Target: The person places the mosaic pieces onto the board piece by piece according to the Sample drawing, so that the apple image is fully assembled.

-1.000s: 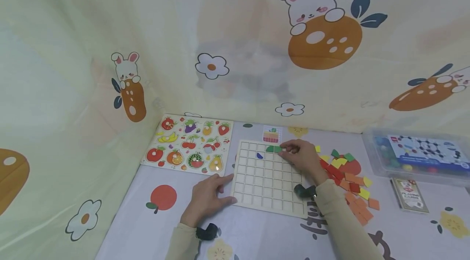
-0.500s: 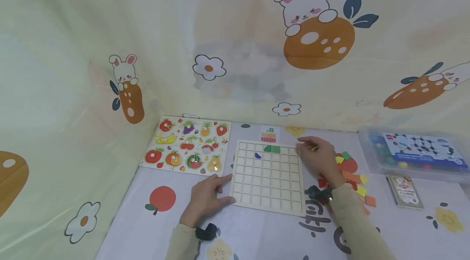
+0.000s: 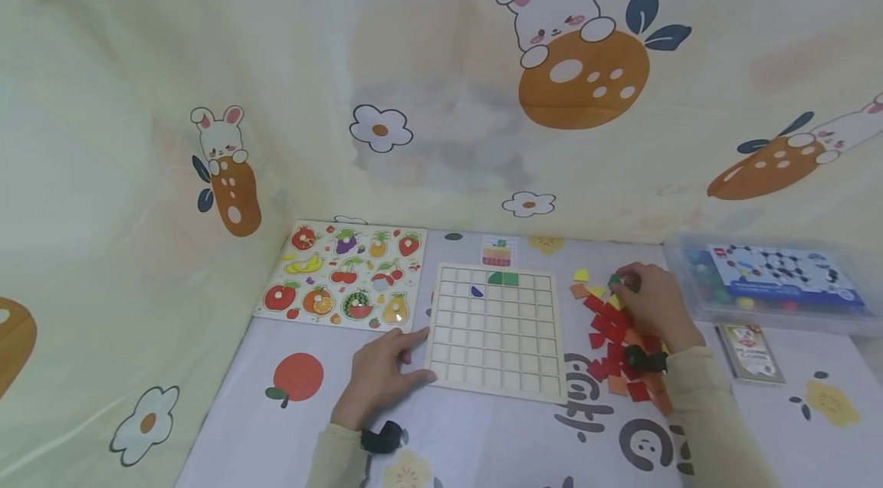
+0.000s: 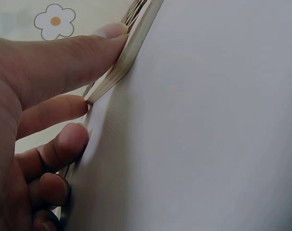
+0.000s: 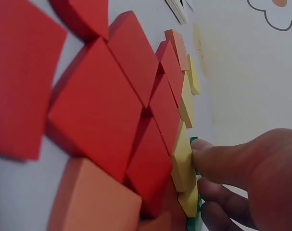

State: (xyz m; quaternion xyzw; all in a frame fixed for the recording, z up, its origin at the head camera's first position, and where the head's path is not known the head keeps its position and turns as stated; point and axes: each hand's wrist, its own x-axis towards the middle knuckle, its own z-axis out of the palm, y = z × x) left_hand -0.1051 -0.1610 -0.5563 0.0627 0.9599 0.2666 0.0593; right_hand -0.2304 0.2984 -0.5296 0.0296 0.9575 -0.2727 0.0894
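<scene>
Nearest you: pale sleeves w/ a black wrist device (image 3: pixel 382 438) on the left arm & another (image 3: pixel 643 358) on the right. Your left hand (image 3: pixel 378 373) is at the L edge of the grid board (image 3: pixel 498 350), thumb & index spread apart, tips touching the edge, nothing clamped; the other fingers curl loosely below, per L wrist cam.

Board's flat on the tablecloth (image 3: pixel 476 442), mid-table: light wood, square, thin raised lines dividing it into small cells. Second row from the far edge has a blue half-round piece (image 3: pixel 477 292), lying aslant. In the far row sit a green round-sided piece (image 3: pixel 495 278) & a green squarish piece (image 3: pixel 510 279), side by side.

R of the board, a loose pile: flat red tiles (image 5: pixel 97 108), thick-edged & matte, some overlapping; orange tiles (image 3: pixel 618 385); yellow tiles (image 5: pixel 182 161) toward the far end. Your right hand (image 3: pixel 658 304) is at that end, thumb touching a green tile (image 3: pixel 614 280); can't tell if the fingers are clamped on it.

Playing-card pack (image 3: pixel 750 352) lies R of the pile. Farther: fruit puzzle board (image 3: pixel 378 296) on the L, small pattern card (image 3: pixel 497 253) just beyond the grid board, clear plastic box (image 3: pixel 704 310) far R. Bunny-print backdrop (image 3: pixel 441 90) behind all.
</scene>
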